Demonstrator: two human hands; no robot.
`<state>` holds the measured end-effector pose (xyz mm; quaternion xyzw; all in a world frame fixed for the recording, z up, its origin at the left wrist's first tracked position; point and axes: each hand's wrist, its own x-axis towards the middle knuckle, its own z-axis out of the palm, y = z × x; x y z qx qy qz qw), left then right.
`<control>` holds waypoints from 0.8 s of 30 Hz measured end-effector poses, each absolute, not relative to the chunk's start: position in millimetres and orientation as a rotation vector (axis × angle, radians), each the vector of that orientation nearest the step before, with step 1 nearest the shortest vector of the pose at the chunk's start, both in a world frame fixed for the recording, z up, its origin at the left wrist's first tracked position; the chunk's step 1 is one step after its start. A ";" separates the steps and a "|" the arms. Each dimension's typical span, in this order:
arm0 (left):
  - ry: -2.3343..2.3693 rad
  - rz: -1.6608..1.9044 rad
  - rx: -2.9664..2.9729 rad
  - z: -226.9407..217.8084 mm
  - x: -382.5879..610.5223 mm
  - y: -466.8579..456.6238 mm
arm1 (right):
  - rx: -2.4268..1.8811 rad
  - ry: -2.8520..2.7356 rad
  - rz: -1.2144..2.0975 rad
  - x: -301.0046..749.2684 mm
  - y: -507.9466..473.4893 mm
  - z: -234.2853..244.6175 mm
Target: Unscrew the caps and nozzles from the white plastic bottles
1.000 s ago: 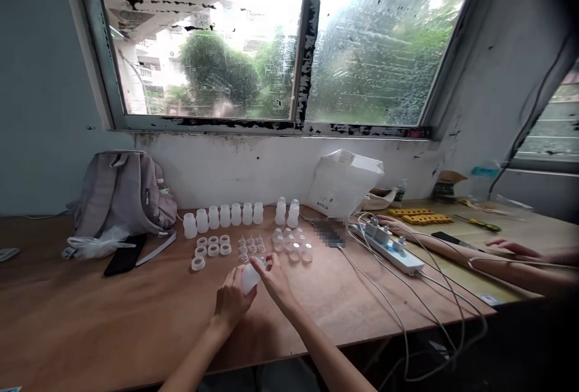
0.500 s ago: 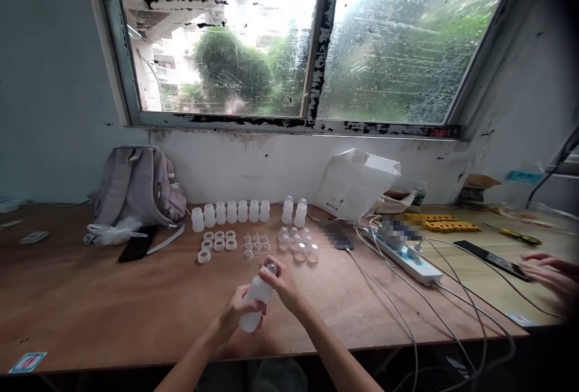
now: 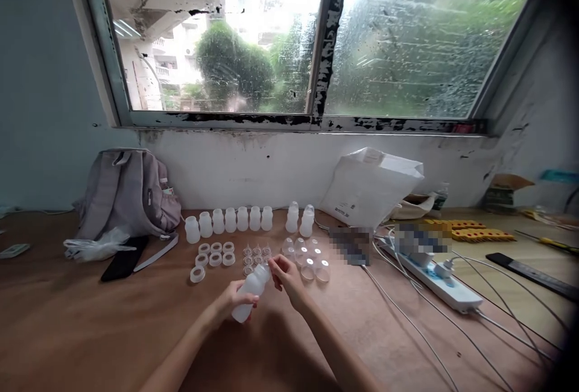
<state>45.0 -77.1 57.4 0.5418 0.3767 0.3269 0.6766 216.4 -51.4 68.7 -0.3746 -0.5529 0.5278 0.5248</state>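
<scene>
My left hand (image 3: 239, 299) is wrapped round the body of a frosted white baby bottle (image 3: 254, 283), which tilts with its top up and to the right. At that top end, my right hand (image 3: 284, 276) has its fingers pinched together; what they hold is too small and covered to make out. Just beyond the hands lie several clear bottle nipples (image 3: 257, 252). To their left sit several white collar rings (image 3: 216, 259), and to their right several clear domed caps (image 3: 308, 266).
Several open bottles (image 3: 230, 219) line the wall, with two capped bottles (image 3: 292, 218) beside them. At the left are a backpack (image 3: 122, 193) and a black phone (image 3: 124, 259). A white bag (image 3: 371, 187), a power strip (image 3: 447, 288) and loose cables stand at the right.
My right hand has shifted from gripping over the bottle's top to a pinch at its tip. The view has moved closer to the table. The other person's hand at the right is gone from view.
</scene>
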 end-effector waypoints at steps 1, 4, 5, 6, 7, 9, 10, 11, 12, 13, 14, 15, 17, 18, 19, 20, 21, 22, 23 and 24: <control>0.829 0.676 1.210 59.0 44.0 -69.5 | -0.898 -1.318 1.244 217.2 -44.4 67.7; 0.769 0.542 1.151 61.2 38.5 -50.8 | -0.889 -1.296 1.254 222.2 -28.3 64.1; 0.753 0.527 1.126 60.5 36.4 -46.4 | -0.880 -1.274 1.280 224.2 -24.8 62.7; 0.737 0.518 1.098 59.2 34.5 -43.1 | -0.871 -1.241 1.310 226.4 -22.2 61.4; 0.719 0.506 1.064 57.7 32.9 -41.0 | -0.866 -1.200 1.337 228.6 -20.3 60.1; 0.670 0.477 0.974 55.4 31.1 -39.8 | -0.871 -1.124 1.366 232.9 -18.0 57.8; 0.636 0.473 0.919 55.0 31.0 -40.4 | -0.884 -1.100 1.364 234.8 -17.4 56.9; 0.598 0.491 0.862 55.3 31.4 -41.3 | -0.904 -1.089 1.349 236.4 -17.2 56.2; 0.564 0.531 0.804 55.9 32.2 -42.2 | -0.931 -1.094 1.324 237.6 -17.2 55.7; 0.539 0.589 0.751 56.7 33.1 -42.9 | -0.961 -1.116 1.291 238.2 -17.5 55.5; 0.527 0.659 0.709 57.4 34.0 -43.3 | -0.994 -1.158 1.250 238.4 -18.2 55.6; 0.526 0.731 0.679 57.7 34.7 -43.3 | -1.026 -1.221 1.196 238.0 -19.2 55.8; 0.550 0.850 0.657 57.1 35.3 -43.0 | -1.080 -1.402 1.041 236.2 -22.4 56.7; 0.569 0.897 0.660 56.3 35.3 -42.8 | -1.096 -1.505 0.953 234.9 -24.5 57.2; 0.593 0.938 0.667 55.4 35.2 -42.8 | -1.106 -1.603 0.871 233.5 -26.8 57.6; 0.622 0.974 0.677 54.6 35.1 -43.0 | -1.112 -1.691 0.805 232.3 -29.4 57.8; 0.654 1.001 0.694 53.9 35.2 -43.5 | -1.114 -1.765 0.764 231.2 -31.9 57.8; 0.690 1.024 0.722 53.4 35.5 -44.2 | -1.114 -1.828 0.742 230.2 -34.4 57.8; 0.730 1.047 0.763 53.3 36.1 -45.0 | -1.112 -1.879 0.733 229.5 -36.6 57.8; 0.775 1.070 0.817 53.4 36.9 -45.7 | -1.108 -1.916 0.725 228.9 -38.5 58.1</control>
